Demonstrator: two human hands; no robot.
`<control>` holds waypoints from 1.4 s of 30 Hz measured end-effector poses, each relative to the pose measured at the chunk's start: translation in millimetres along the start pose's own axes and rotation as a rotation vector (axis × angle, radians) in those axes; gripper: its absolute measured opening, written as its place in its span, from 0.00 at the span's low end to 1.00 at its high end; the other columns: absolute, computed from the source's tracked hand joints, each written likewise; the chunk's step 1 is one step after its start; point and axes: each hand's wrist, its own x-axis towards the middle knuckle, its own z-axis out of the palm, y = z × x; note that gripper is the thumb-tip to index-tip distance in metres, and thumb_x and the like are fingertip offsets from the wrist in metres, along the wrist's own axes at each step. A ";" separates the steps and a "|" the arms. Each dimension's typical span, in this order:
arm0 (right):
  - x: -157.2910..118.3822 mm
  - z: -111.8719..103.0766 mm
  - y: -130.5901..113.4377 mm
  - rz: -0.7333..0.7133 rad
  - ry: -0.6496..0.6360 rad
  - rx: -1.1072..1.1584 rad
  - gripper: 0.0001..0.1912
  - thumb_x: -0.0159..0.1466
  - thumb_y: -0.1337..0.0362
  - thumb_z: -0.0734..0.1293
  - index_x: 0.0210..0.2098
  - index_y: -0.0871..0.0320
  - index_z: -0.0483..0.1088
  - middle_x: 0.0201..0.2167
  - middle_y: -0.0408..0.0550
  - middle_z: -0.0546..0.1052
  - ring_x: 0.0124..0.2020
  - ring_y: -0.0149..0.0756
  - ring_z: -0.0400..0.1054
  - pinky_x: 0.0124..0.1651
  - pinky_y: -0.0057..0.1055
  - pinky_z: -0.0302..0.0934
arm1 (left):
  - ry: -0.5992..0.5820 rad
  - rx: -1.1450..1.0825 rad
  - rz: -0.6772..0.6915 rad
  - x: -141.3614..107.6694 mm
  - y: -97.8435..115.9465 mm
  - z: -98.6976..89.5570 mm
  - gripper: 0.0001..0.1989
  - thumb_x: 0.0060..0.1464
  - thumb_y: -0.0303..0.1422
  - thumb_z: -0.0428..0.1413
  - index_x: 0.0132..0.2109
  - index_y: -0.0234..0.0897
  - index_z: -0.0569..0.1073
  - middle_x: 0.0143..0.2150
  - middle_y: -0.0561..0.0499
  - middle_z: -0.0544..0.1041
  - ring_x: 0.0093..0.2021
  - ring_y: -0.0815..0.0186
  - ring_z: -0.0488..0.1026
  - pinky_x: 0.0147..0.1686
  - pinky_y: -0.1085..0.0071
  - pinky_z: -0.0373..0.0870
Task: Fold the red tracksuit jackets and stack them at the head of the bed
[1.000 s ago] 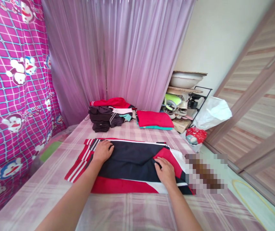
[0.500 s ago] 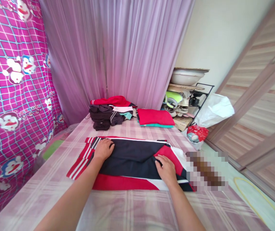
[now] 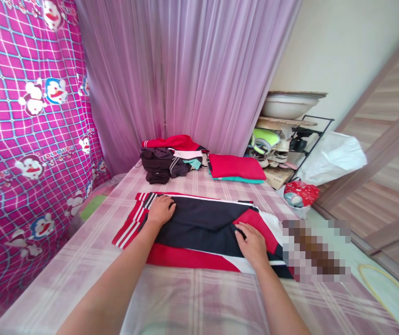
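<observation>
A folded track jacket (image 3: pixel 199 214) in black, red and white lies across the bed in front of me, its striped ribbed edges at the left. My left hand (image 3: pixel 161 209) rests palm down near those stripes, fingers slightly curved on the black fabric. On the right part of the jacket, my right hand (image 3: pixel 251 241) lies flat where black meets a red panel, with its fingers a little apart. Neither hand grips the cloth. Below both hands, a red strip of the jacket shows along the near side.
Toward the back of the bed (image 3: pixel 192 307) sit a loose heap of dark clothes (image 3: pixel 157 163) and a neat red folded garment (image 3: pixel 236 167) over a teal one. A rack (image 3: pixel 300 153) with shoes and a white basin (image 3: pixel 288 104) stands at right. A blurred patch (image 3: pixel 314 251) hides the bed's right edge.
The whole scene has shifted to the right in view as my head turned slightly left. Both hands stay at about the same spots on the jacket.
</observation>
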 end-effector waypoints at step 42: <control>-0.7 -2.3 0.5 -0.026 -0.012 0.007 0.17 0.63 0.61 0.61 0.44 0.54 0.79 0.48 0.52 0.80 0.52 0.45 0.72 0.59 0.46 0.63 | -0.034 0.012 -0.082 -1.6 7.8 -8.1 0.16 0.61 0.39 0.49 0.47 0.42 0.80 0.56 0.45 0.78 0.62 0.52 0.68 0.65 0.47 0.56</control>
